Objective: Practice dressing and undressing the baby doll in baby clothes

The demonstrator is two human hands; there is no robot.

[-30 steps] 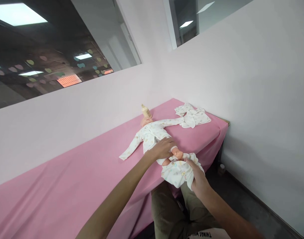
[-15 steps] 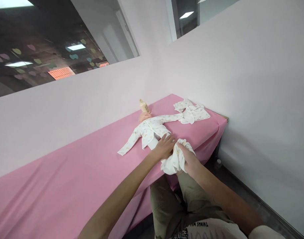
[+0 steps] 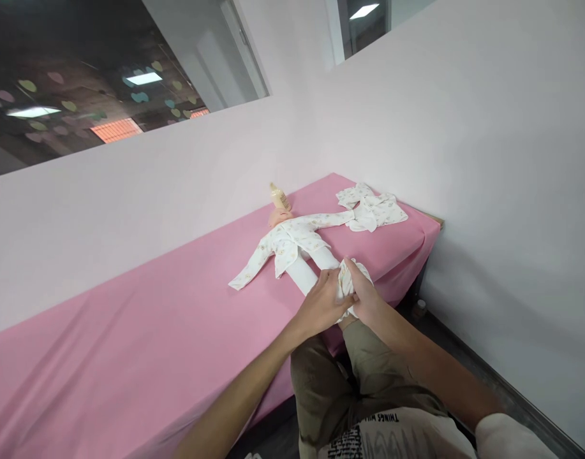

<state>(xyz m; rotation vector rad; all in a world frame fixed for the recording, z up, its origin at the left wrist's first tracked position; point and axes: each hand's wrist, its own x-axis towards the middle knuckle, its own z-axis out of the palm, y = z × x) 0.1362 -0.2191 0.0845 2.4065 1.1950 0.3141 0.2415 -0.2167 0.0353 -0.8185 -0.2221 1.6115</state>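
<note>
A baby doll (image 3: 295, 245) lies on its back on the pink-covered table (image 3: 129, 331), dressed in a white patterned top with the sleeves spread out. Its white legs point toward me. My left hand (image 3: 323, 306) and my right hand (image 3: 363, 296) meet at the doll's feet near the table's front edge. Both are closed on a bunched pair of white patterned baby trousers (image 3: 346, 284). The doll's feet are hidden behind the cloth and my hands.
A small bottle (image 3: 280, 196) stands by the doll's head against the pink wall. Another white patterned garment (image 3: 373, 210) lies folded at the table's far right end. The white wall runs along the right. My knees sit below the table edge.
The trousers hung loose below the table edge; now they are gathered tight at the doll's feet. My left hand has slid from the doll's hip down to its feet.
</note>
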